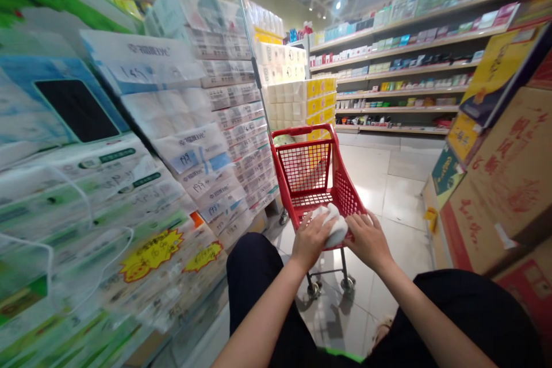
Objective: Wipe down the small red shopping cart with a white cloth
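Note:
A red plastic shopping cart [351,184] on wheels stands in front of my knees. My left hand [313,238] is closed on a white cloth [338,230], which lies pressed against the cart's near edge. Just right of the cloth, my right hand [368,236] has its fingers bent over the cart's near right rim. Part of the cloth is hidden under my left fingers. Inside the cart, the gridded flap [304,167] stands up toward the far end, and something pale green and white sits beyond it.
Tall stacks of wrapped tissue packs [235,103] rise close on the left, with a phone [80,110] lying on one. Cardboard boxes [513,167] line the right side. Shelves of small goods [401,63] stand at the back. A thin pole [254,63] rises behind the cart. Pale tiles [405,201] cover the floor.

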Tool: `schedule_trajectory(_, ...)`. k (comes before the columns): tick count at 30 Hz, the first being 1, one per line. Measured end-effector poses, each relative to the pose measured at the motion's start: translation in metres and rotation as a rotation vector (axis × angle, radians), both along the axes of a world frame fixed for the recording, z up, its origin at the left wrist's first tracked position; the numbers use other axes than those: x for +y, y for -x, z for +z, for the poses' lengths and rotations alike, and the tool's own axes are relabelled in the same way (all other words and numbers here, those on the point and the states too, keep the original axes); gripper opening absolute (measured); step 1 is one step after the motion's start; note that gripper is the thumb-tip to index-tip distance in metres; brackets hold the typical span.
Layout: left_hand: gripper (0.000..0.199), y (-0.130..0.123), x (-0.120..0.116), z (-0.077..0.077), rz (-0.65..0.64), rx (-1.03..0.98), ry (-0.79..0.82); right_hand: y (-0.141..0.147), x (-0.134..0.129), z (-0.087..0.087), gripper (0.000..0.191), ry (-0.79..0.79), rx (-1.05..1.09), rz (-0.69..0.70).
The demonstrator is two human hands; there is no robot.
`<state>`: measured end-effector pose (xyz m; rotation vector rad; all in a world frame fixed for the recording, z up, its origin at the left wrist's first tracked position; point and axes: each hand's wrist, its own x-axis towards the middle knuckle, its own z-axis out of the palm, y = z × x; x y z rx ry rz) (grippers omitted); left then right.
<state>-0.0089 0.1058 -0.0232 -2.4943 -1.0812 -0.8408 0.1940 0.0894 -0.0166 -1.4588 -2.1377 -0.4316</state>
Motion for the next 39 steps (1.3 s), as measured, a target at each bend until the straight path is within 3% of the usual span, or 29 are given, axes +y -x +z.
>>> schedule_trajectory(5,0.046,0.041,0.009,0.007,-0.011,0.070,0.060,0.013,0.000,0.003,0.029,0.005,0.021,0.137)
schedule_trajectory(12,0.045,0.104,0.012,0.015,0.221,0.056,0.079,0.028,0.005,0.010,0.023,0.035,-0.038,0.240)
schedule_trajectory(15,0.045,0.114,0.013,0.017,0.310,0.037,0.076,0.021,0.007,0.005,0.028,-0.007,-0.043,0.263)
schedule_trajectory(18,0.043,0.098,0.011,0.016,0.337,0.003,0.075,0.015,0.008,-0.003,0.041,-0.044,-0.034,0.278)
schedule_trajectory(21,0.042,0.061,0.003,0.012,0.302,-0.026,0.073,0.012,0.006,-0.006,0.055,-0.023,0.021,0.320)
schedule_trajectory(25,0.043,0.003,-0.015,0.008,0.200,-0.070,0.101,0.008,-0.002,0.004,0.078,0.091,0.186,0.348)
schedule_trajectory(28,0.052,-0.025,-0.028,0.013,0.135,-0.133,0.155,0.001,-0.007,0.016,0.077,0.184,0.321,0.366)
schedule_trajectory(32,0.059,-0.025,-0.029,0.028,0.028,-0.304,0.315,-0.001,-0.005,0.028,0.052,0.072,0.397,0.216)
schedule_trajectory(35,0.053,-0.011,-0.013,0.035,-0.011,-0.475,0.424,0.013,-0.004,0.031,0.043,-0.039,0.193,0.129)
schedule_trajectory(39,0.043,0.004,0.012,0.027,-0.018,-0.536,0.395,0.039,-0.005,0.023,0.042,-0.041,-0.033,0.101)
